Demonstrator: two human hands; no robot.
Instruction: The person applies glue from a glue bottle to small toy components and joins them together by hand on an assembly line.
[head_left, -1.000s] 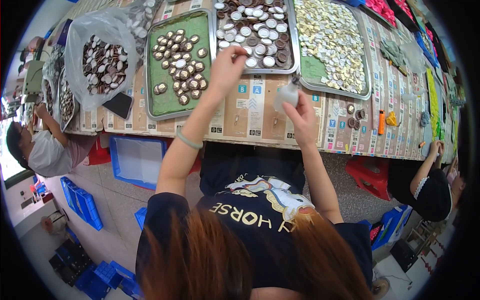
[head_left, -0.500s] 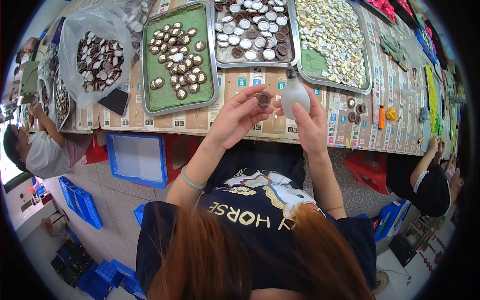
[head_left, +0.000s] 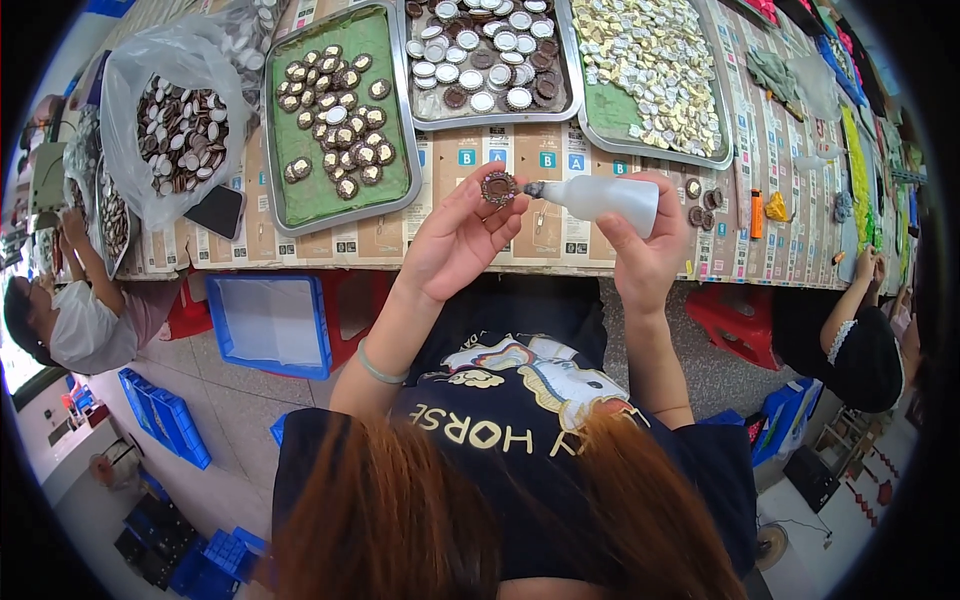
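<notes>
My left hand [head_left: 452,243] pinches a round brown cap [head_left: 499,188] with a crimped, bottle-cap-like rim, its hollow face turned up. In my right hand [head_left: 645,245] lies a white squeeze bottle [head_left: 600,198], tipped on its side. The bottle's dark nozzle [head_left: 536,189] points left and sits close to the cap's right rim; whether they touch I cannot tell. Beyond my hands, a green-lined metal tray [head_left: 290,222] holds brown caps with pale gold pieces in them. A second metal tray [head_left: 470,122] carries brown caps, many showing white faces.
A third tray [head_left: 612,118] holds many small gold and silver pieces. At left are a clear plastic bag [head_left: 125,75] of caps and a black phone [head_left: 216,211]. Loose caps [head_left: 711,199] and an orange lighter [head_left: 756,214] lie at right. Other people sit at both ends.
The squeeze bottle has tipped from upright to sideways, its nozzle swinging left toward the cap. My left hand and the cap have shifted slightly left. The whole view has shifted a little too.
</notes>
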